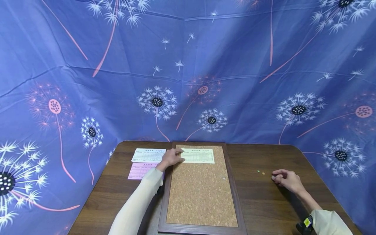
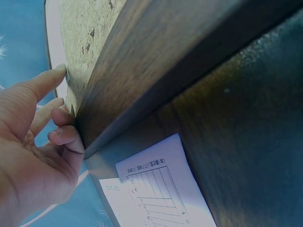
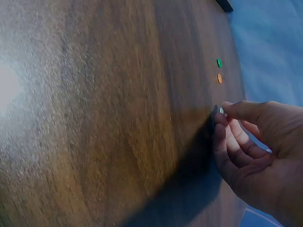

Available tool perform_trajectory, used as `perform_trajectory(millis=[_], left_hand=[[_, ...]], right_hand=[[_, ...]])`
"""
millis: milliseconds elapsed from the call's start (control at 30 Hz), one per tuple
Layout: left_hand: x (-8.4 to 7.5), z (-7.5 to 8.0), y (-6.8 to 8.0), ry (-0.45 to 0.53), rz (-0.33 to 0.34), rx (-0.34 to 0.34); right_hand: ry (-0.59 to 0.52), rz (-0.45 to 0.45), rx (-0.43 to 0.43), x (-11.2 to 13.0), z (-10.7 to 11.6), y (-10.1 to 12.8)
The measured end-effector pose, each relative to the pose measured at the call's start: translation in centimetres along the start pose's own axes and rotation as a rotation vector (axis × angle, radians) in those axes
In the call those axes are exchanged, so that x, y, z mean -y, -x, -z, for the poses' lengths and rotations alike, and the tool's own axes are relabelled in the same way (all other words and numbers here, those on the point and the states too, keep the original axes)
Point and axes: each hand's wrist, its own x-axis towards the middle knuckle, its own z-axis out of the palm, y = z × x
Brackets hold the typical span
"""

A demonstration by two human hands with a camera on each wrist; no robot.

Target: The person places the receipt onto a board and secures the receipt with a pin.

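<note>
Left hand (image 1: 171, 158) flat on yellow form (image 1: 198, 155) at cork board's (image 1: 201, 192) top edge, fingers straight. Right hand (image 1: 286, 180) on table (image 1: 264, 202), fingertips pinching small white pin (image 3: 218, 111); green pin (image 3: 219, 62) and orange pin (image 3: 219, 78) just beyond.
</note>
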Motion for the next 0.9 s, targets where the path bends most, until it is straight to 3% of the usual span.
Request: perform_trajectory(millis=[433,900], left_hand=[[0.04,0.03,-0.11,-0.005,-0.008,-0.006],[-0.10,-0.08,0.06,-0.008,-0.001,-0.009]], right_hand=[[0.147,-0.008,-0.067,-0.64,0.21,0.11],[0.171,-0.029,-0.070,-0.35,-0.14,-0.23]])
